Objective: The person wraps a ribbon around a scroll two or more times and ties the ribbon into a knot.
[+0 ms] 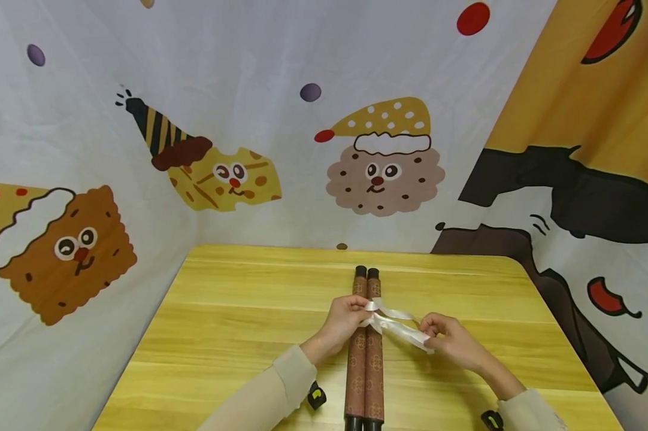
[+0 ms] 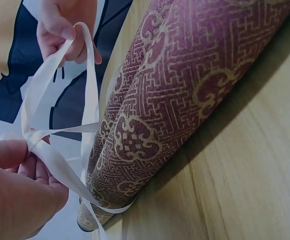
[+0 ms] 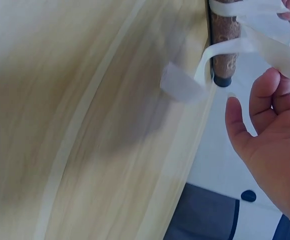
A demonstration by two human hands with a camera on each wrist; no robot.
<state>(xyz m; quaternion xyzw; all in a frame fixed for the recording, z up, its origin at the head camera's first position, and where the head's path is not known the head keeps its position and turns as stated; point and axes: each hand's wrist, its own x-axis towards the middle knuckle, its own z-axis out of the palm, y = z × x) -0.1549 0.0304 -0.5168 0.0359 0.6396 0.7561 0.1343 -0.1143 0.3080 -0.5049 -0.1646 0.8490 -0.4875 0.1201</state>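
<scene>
My left hand point(image 1: 340, 323) pinches white ribbon point(image 1: 402, 331) around two brown patterned rolls point(image 1: 374, 374); my right hand point(image 1: 456, 343) pinches it farther along.

Head view bright, evenly lit; wrist views dimmer, cooler; left wrist: soft shadow on table point(image 2: 225, 165) alongside patterned rolls point(image 2: 185, 75), near weave crisp; right wrist: white ribbon point(image 3: 180, 85) blurred beside rolls, diffuse shadow below it, wood grain bowing farther out from rolls.

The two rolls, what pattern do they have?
The rolls have gold curly shapes among maze-like lines, clearest in the left wrist view.
</scene>
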